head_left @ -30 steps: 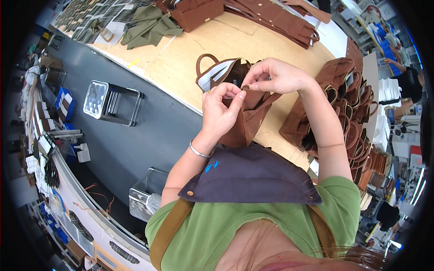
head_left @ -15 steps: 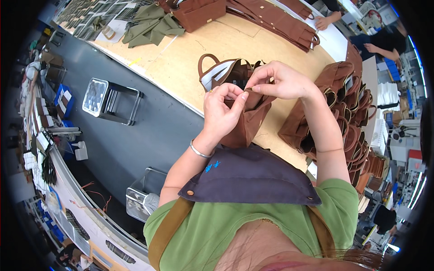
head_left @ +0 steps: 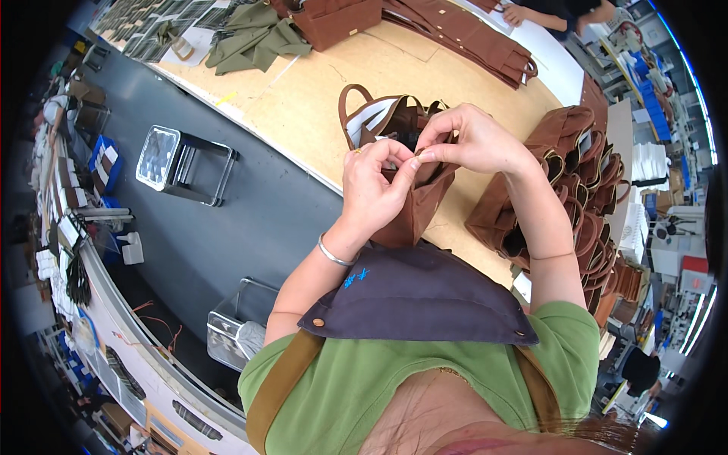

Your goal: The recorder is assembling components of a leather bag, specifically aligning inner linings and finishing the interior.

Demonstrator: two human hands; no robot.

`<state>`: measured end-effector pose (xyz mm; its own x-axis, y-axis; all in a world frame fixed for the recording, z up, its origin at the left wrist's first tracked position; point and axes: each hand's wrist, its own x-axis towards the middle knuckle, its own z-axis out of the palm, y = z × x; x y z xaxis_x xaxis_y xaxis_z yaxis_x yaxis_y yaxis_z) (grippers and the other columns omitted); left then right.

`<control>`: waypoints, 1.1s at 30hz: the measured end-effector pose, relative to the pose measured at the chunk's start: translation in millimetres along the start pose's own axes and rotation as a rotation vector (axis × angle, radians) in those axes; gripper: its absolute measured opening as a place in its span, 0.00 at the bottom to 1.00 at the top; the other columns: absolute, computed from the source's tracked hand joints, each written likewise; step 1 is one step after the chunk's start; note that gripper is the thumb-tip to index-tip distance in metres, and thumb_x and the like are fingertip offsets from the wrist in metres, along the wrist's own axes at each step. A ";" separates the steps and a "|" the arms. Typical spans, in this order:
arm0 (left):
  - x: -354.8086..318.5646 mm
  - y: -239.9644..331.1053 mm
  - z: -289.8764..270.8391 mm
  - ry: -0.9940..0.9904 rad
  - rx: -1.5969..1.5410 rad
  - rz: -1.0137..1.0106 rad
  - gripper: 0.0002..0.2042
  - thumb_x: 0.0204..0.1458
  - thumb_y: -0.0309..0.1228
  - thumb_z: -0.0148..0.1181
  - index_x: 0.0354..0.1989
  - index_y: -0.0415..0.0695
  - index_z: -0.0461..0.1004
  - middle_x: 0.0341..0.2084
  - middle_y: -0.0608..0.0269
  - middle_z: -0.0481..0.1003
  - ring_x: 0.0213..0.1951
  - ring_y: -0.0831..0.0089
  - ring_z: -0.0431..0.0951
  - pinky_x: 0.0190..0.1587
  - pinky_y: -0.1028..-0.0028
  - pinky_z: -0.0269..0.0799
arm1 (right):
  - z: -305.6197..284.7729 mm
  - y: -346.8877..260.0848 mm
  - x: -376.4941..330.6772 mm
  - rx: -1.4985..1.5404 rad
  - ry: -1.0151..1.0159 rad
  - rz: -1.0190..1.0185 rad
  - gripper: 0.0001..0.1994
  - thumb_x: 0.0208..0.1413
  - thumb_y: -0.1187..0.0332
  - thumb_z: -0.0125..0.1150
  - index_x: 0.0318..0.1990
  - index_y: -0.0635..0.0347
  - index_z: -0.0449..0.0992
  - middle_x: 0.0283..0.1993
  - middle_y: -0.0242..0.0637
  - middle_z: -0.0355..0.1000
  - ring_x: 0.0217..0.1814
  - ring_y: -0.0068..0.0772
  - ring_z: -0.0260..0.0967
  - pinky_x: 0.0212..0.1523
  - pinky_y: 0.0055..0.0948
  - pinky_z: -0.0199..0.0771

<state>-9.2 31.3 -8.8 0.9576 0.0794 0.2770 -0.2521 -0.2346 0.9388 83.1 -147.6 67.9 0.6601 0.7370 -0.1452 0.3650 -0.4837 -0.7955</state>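
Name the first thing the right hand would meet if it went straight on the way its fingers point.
Leftward, the right hand would probably meet the left hand first, by the rim of the brown bag; depth there is unclear.

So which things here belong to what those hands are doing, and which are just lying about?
Belonging to it:
Open brown handled bag, with the left hand and right hand at its upper edge
Bunched brown handled bags at the right, probably, being alike

Apparently just about:
Crumpled olive-green cloth on the table
Metal-framed stool on the floor
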 end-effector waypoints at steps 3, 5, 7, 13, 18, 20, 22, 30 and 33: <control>0.8 2.9 -0.5 0.024 -0.003 0.054 0.06 0.50 0.27 0.68 0.29 0.43 0.76 0.24 0.67 0.78 0.28 0.75 0.74 0.33 0.73 0.67 | 2.5 4.1 -2.1 0.051 0.025 -0.034 0.06 0.51 0.72 0.71 0.36 0.63 0.82 0.31 0.33 0.78 0.35 0.23 0.72 0.40 0.25 0.73; 0.7 5.9 0.7 0.084 -0.099 0.090 0.05 0.52 0.25 0.68 0.32 0.39 0.78 0.26 0.68 0.77 0.27 0.82 0.70 0.31 0.79 0.66 | 4.8 4.4 -3.4 0.078 0.029 -0.036 0.06 0.53 0.73 0.69 0.36 0.64 0.81 0.32 0.33 0.77 0.35 0.23 0.72 0.40 0.26 0.72; 2.1 6.7 -5.2 -0.005 -0.034 0.029 0.06 0.51 0.25 0.69 0.35 0.39 0.79 0.28 0.68 0.78 0.28 0.82 0.71 0.32 0.79 0.67 | 8.2 3.1 -4.3 0.078 0.025 -0.040 0.05 0.55 0.73 0.66 0.36 0.64 0.80 0.32 0.33 0.76 0.35 0.23 0.71 0.39 0.26 0.72; -2.5 0.7 -7.9 -0.137 -0.091 -0.135 0.09 0.51 0.25 0.71 0.39 0.38 0.80 0.30 0.68 0.79 0.31 0.84 0.74 0.37 0.80 0.72 | 11.4 -2.1 -9.6 -0.030 0.061 -0.095 0.05 0.58 0.72 0.62 0.37 0.64 0.78 0.33 0.31 0.73 0.34 0.22 0.68 0.36 0.25 0.69; -1.3 3.2 -8.1 -0.166 -0.115 -0.175 0.06 0.51 0.25 0.70 0.35 0.38 0.79 0.27 0.71 0.78 0.31 0.85 0.74 0.38 0.81 0.73 | 12.3 -8.3 -10.5 0.049 0.050 0.025 0.05 0.58 0.72 0.62 0.37 0.64 0.78 0.32 0.31 0.73 0.34 0.21 0.68 0.36 0.24 0.69; -1.2 3.4 -7.9 -0.174 -0.135 -0.171 0.06 0.52 0.24 0.70 0.34 0.39 0.79 0.27 0.72 0.77 0.31 0.85 0.74 0.38 0.81 0.72 | 13.2 -7.5 -9.5 0.031 0.049 0.004 0.05 0.58 0.71 0.62 0.37 0.64 0.78 0.31 0.31 0.73 0.34 0.21 0.68 0.36 0.24 0.70; -3.0 -2.5 -6.1 -0.158 -0.190 -0.159 0.05 0.52 0.24 0.69 0.34 0.39 0.78 0.27 0.72 0.77 0.31 0.86 0.74 0.38 0.82 0.72 | 14.7 -7.3 -7.0 -0.036 0.048 -0.057 0.05 0.59 0.71 0.62 0.37 0.64 0.78 0.32 0.31 0.74 0.34 0.20 0.68 0.37 0.24 0.70; 22.5 -16.9 -54.0 -0.307 0.123 0.107 0.14 0.48 0.21 0.62 0.44 0.45 0.78 0.40 0.63 0.79 0.43 0.73 0.77 0.49 0.69 0.69 | 11.1 -0.2 -1.4 -0.045 0.021 -0.054 0.08 0.54 0.68 0.67 0.39 0.61 0.79 0.33 0.33 0.76 0.34 0.26 0.71 0.40 0.29 0.72; 26.2 -24.4 -78.9 -0.241 0.655 0.126 0.14 0.43 0.22 0.62 0.38 0.52 0.80 0.41 0.64 0.79 0.49 0.63 0.76 0.61 0.55 0.54 | 21.1 2.7 -2.8 -0.300 0.069 -0.155 0.09 0.48 0.64 0.72 0.34 0.56 0.81 0.32 0.31 0.75 0.37 0.35 0.72 0.40 0.33 0.69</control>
<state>11.0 115.6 -8.3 0.9499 -0.1854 0.2517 -0.2999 -0.7683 0.5655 68.4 -141.0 53.7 0.6204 0.7842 0.0121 0.6346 -0.4928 -0.5954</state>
